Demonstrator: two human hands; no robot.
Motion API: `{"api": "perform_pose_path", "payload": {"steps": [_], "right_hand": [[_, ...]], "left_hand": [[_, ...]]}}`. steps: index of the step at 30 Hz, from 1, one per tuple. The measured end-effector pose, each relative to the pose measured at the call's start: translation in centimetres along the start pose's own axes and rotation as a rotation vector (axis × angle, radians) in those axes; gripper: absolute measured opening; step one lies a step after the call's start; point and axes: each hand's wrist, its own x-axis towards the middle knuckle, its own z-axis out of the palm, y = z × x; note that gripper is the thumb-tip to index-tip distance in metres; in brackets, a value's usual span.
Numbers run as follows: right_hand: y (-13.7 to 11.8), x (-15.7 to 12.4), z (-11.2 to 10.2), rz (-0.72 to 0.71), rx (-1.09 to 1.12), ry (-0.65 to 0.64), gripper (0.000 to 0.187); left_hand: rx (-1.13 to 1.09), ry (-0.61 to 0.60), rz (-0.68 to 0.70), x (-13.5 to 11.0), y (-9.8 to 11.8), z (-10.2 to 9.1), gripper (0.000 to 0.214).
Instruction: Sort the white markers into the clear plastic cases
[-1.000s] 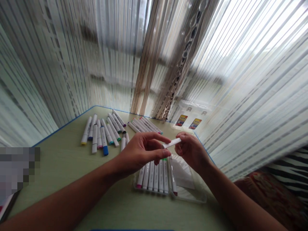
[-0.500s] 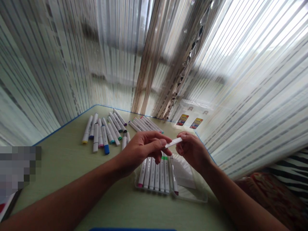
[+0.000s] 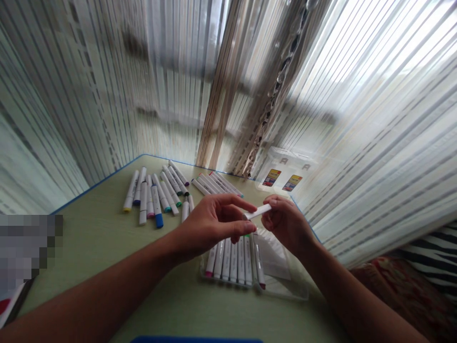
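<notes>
A white marker [image 3: 258, 211] is held up over the clear case by my right hand [image 3: 285, 220], whose thumb and fingers pinch its right end. My left hand [image 3: 209, 220] is at the other end, thumb and index finger spread apart; the index fingertip meets or overlaps the marker, and I cannot tell which. Below, several white markers [image 3: 233, 262] stand side by side in the open clear plastic case [image 3: 228, 282]. One marker with a dark reddish end [image 3: 259, 264] lies in the right half of the case, beside a white paper [image 3: 273, 257]. The left hand covers the upper part of the row.
Several loose markers [image 3: 159, 197] lie in a group on the green table [image 3: 89, 247] at the back left. Further markers [image 3: 219, 183] lie behind the left hand. A larger clear box [image 3: 283, 166] with two labels stands at the back right, against the striped curtain [image 3: 178, 95].
My left thumb has come down off the marker, widening the gap between thumb and index finger. The right hand keeps its pinch in nearly the same place.
</notes>
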Motion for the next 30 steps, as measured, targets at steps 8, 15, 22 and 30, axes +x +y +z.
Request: {"api": "perform_pose_path", "payload": {"steps": [8, 15, 22, 30], "right_hand": [[0.08, 0.04, -0.04, 0.001, 0.007, -0.003, 0.007], [0.05, 0.01, -0.15, 0.003, -0.003, 0.002, 0.008], [0.12, 0.03, -0.09, -0.005, -0.010, 0.000, 0.008], [0.04, 0.03, -0.05, 0.001, -0.019, 0.004, 0.008]], "left_hand": [[-0.080, 0.005, 0.007, 0.17, -0.29, -0.07, 0.021], [-0.185, -0.006, -0.019, 0.29, -0.54, -0.18, 0.020], [-0.155, -0.017, -0.011, 0.22, -0.56, -0.27, 0.022], [-0.044, -0.008, 0.008, 0.07, -0.30, -0.21, 0.026]]}}
